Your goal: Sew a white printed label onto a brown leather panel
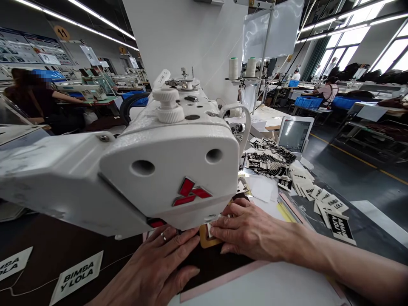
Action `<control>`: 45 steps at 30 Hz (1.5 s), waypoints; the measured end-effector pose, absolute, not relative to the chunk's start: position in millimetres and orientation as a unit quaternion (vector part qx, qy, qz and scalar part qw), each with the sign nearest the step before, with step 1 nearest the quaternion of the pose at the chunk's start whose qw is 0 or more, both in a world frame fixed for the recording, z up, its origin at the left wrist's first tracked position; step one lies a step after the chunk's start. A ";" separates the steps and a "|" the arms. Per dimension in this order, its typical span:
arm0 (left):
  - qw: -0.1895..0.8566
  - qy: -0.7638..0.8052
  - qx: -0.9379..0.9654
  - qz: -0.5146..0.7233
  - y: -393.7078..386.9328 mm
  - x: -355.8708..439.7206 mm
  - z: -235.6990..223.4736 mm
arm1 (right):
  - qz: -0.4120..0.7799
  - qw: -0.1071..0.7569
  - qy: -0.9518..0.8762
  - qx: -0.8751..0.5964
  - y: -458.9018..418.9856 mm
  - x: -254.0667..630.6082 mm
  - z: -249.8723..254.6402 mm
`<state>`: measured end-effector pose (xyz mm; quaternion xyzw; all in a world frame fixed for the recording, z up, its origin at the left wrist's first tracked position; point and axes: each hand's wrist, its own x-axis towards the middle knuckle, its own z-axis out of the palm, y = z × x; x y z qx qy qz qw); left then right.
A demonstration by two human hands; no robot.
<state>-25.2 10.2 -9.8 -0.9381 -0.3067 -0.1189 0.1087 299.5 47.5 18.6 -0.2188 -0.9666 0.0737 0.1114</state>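
My left hand (pixel 162 261) lies flat on dark brown fabric (pixel 127 242), fingers stretched out and thumb apart, with a ring on one finger. Its fingertips reach under the white head of the sewing machine (pixel 165 178). My right hand (pixel 255 229) has its fingers pressed together, the tips on a small white label (pixel 209 229) by a yellow frame (pixel 204 243). The label is mostly covered by the fingers. The machine head hides the needle area. At the left, two white labels with black "BIMBA Y LOLA" lettering, one of them a whole label (pixel 78 274), lie on the fabric with loose threads.
Piles of black labels (pixel 267 157) and a spread of white labels (pixel 331 204) lie right of the machine. A control screen (pixel 295 134) stands behind them. Thread cones (pixel 233 69) sit on a stand. A person (pixel 35 97) works at the left; others are farther back right.
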 end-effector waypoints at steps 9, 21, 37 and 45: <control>0.118 -0.308 -0.935 -0.132 9.7 -24.1 -6.0 | 0.086 0.112 -0.964 -0.227 46.4 299.1 20.1; 0.161 -0.304 -0.932 -0.117 10.9 -16.5 -4.9 | 0.092 0.113 -0.962 -0.232 45.9 300.7 17.0; 0.074 -0.347 -0.926 -0.131 17.0 -16.1 0.4 | 0.036 0.123 -0.964 -0.234 70.0 296.6 9.5; 0.123 -0.333 -0.928 -0.116 13.7 -16.6 4.8 | 0.029 0.132 -0.963 -0.234 64.6 297.7 8.1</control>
